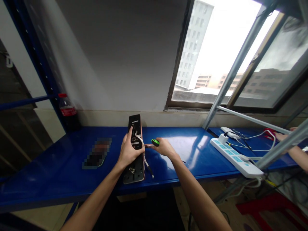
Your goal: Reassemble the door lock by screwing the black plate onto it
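A long black panel (138,166) with metal fittings stands tilted on its edge or lies on the blue table, its near end by the front edge. My left hand (128,150) is wrapped round its middle, thumb on the right side and a finger on its face. A white cable (146,163) runs down the panel's right side, its end hanging over the table. My right hand (165,147) is closed on a screwdriver with a green and black handle (155,142). The screwdriver's shaft points left and reaches the panel's right side, close to my left thumb.
On the blue table (60,163), a blurred phone-like object (97,154) lies at left, with a cola bottle (68,112) behind it. A white power strip (234,157) with plugs and cables lies at right, beside a metal post. Another person's arm (297,154) shows at far right.
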{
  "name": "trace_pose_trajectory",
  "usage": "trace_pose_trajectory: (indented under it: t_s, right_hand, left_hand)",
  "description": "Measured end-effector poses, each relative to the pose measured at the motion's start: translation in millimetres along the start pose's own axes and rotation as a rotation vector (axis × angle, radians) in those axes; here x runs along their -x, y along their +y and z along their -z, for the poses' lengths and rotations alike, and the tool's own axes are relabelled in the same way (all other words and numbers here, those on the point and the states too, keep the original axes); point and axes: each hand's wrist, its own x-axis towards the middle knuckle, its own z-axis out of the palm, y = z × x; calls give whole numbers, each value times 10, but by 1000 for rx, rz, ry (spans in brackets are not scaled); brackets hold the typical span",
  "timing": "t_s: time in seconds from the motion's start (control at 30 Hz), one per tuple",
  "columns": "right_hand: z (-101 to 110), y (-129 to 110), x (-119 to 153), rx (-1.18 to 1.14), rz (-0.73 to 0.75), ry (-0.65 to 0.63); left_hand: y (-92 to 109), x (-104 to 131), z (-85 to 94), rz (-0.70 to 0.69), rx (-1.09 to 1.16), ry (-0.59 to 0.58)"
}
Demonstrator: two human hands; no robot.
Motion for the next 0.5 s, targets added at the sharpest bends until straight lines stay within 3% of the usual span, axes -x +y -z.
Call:
trace_pose_trajectory:
  t_s: [0.33, 0.5]
  right_hand:
    - [114, -36, -242, -43, 3, -59]
    - [152, 34, -222, -136, 22, 97]
  left_hand:
    - [-20, -39, 16, 34, -63, -28]
    - [-9, -41, 29, 38, -125, -77]
